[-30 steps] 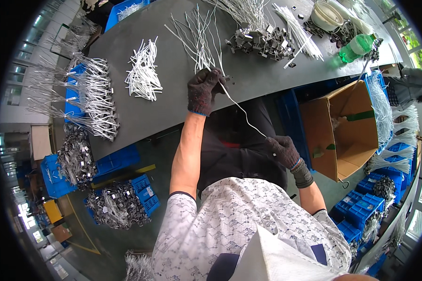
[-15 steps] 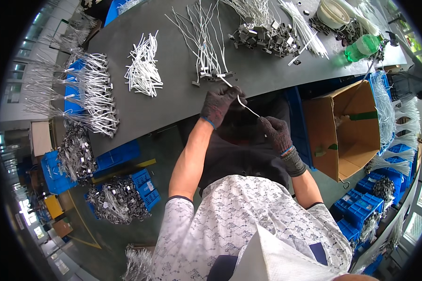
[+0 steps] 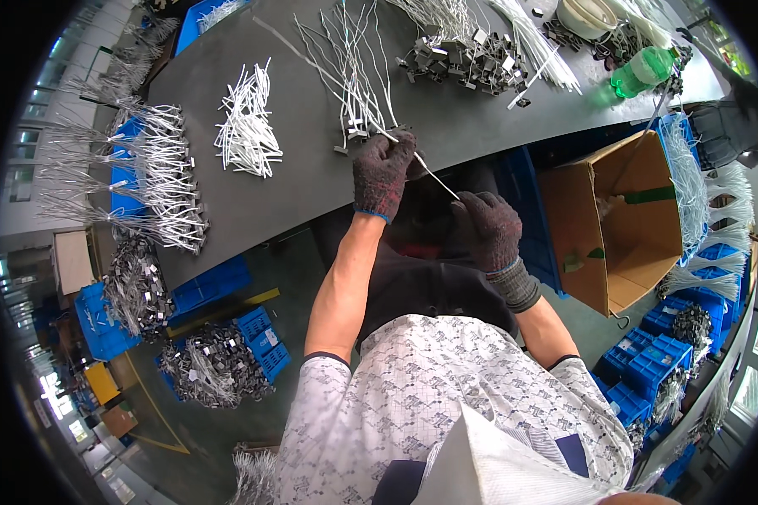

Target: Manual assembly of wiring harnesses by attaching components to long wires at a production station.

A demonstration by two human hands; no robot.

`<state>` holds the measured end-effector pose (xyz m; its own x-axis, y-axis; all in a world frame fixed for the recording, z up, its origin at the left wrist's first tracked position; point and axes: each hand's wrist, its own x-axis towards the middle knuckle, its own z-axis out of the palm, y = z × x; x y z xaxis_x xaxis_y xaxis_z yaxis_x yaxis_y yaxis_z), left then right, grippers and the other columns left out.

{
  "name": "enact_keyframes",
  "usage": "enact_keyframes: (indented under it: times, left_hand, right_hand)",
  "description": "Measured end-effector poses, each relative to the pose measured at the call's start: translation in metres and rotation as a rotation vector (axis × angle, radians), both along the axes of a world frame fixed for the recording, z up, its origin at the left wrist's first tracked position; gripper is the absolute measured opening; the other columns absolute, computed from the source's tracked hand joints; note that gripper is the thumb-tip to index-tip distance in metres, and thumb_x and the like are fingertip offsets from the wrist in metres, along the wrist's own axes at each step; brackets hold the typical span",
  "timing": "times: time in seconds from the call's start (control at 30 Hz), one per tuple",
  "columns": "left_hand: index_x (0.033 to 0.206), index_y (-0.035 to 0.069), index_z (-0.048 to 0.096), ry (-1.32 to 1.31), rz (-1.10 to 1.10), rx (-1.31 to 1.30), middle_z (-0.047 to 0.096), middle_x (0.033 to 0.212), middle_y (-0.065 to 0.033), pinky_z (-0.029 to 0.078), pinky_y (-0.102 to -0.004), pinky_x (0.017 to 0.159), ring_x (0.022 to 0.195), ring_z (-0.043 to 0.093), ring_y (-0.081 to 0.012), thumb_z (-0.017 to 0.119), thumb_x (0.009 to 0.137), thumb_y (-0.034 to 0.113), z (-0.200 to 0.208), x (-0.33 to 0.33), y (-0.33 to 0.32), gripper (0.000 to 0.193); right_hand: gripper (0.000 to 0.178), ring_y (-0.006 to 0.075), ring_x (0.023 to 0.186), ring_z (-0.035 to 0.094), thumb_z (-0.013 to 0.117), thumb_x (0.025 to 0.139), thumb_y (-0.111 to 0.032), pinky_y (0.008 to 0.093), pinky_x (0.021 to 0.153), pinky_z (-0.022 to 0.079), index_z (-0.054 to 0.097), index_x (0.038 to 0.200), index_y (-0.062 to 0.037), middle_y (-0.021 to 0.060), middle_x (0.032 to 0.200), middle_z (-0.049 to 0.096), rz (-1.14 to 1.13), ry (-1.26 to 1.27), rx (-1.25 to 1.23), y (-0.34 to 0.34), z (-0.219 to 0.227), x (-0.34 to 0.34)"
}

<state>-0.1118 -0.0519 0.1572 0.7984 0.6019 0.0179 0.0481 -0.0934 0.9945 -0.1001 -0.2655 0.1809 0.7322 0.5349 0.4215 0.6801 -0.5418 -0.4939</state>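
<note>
Both my hands wear dark knitted work gloves. At the near edge of the table, my left hand (image 3: 382,175) is closed around a thin white cable (image 3: 434,177). The cable runs down to the right, nearly straight, to my right hand (image 3: 492,229), whose fingers pinch its lower end. Just beyond my left hand lies a loose bunch of long thin white cables (image 3: 358,80) with small dark metal parts at their near ends. My left fingers hide part of the held cable.
Short white tubes (image 3: 249,126) lie piled on the dark table (image 3: 303,168). A heap of metal clips (image 3: 467,63), a green bottle (image 3: 643,72) and a white tub (image 3: 587,17) stand farther right. Bundled cables (image 3: 164,172) line the left. An open cardboard box (image 3: 577,244) stands at my right.
The cable between my hands was bent and now runs nearly straight. My left hand has turned and shifted slightly left; my right hand has moved a little up.
</note>
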Motion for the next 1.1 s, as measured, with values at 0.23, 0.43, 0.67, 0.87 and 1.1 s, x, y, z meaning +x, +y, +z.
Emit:
enact_keyframes:
  times: [0.23, 0.43, 0.67, 0.87, 1.1]
  left_hand:
    - [0.104, -0.002, 0.071, -0.009, -0.119, -0.293, 0.072, 0.082, -0.0069, 0.06, -0.0319, 0.067, 0.071, 0.07, -0.0161, 0.073, 0.095, 0.024, 0.011, 0.002, 0.01, 0.027]
    - [0.106, -0.003, 0.072, 0.031, -0.285, -0.444, 0.074, 0.092, -0.0087, 0.06, -0.0323, 0.078, 0.082, 0.072, -0.0182, 0.072, 0.096, 0.028, 0.018, 0.002, 0.01, 0.033]
    - [0.106, 0.001, 0.076, 0.105, -0.449, -0.247, 0.075, 0.089, -0.0018, 0.051, -0.0267, 0.072, 0.08, 0.062, -0.0066, 0.071, 0.097, 0.024, 0.005, -0.005, -0.04, 0.025]
    - [0.105, -0.001, 0.076, 0.223, -0.436, -0.16, 0.074, 0.088, -0.0031, 0.051, -0.0258, 0.072, 0.078, 0.062, -0.0072, 0.069, 0.097, 0.029, 0.002, 0.005, -0.026, 0.031]
    - [0.103, -0.004, 0.073, 0.366, -0.403, -0.378, 0.074, 0.099, -0.0089, 0.055, -0.0324, 0.079, 0.088, 0.07, -0.0162, 0.066, 0.098, 0.03, 0.002, 0.047, 0.055, 0.034]
  right_hand:
    - [0.017, 0.0342, 0.073, 0.067, 0.067, 0.094, -0.026, 0.0431, 0.063, 0.052, 0.071, 0.093, -0.0093, 0.0108, 0.08, 0.067, 0.026, 0.098, 0.006, 0.002, -0.016, -0.006]
    - [0.015, 0.0274, 0.078, 0.07, 0.068, 0.094, -0.017, 0.0377, 0.066, 0.054, 0.071, 0.1, -0.0037, 0.0125, 0.085, 0.07, 0.15, 0.856, 0.353, -0.002, -0.025, -0.001]
    - [0.055, 0.0119, 0.088, 0.064, 0.033, 0.111, -0.045, 0.0285, 0.079, 0.051, 0.066, 0.124, -0.0023, 0.0074, 0.1, 0.07, 0.124, 0.786, 0.534, 0.017, -0.042, 0.024]
    - [0.054, 0.0152, 0.084, 0.065, 0.037, 0.11, -0.044, 0.0298, 0.077, 0.052, 0.067, 0.12, -0.0008, 0.0072, 0.096, 0.071, 0.066, 1.059, 0.721, 0.026, -0.028, 0.035]
    - [0.028, 0.0121, 0.077, 0.065, 0.065, 0.1, -0.021, 0.0291, 0.068, 0.053, 0.067, 0.118, -0.0008, 0.0026, 0.089, 0.069, -0.238, 0.904, 0.752, 0.001, -0.107, 0.115]
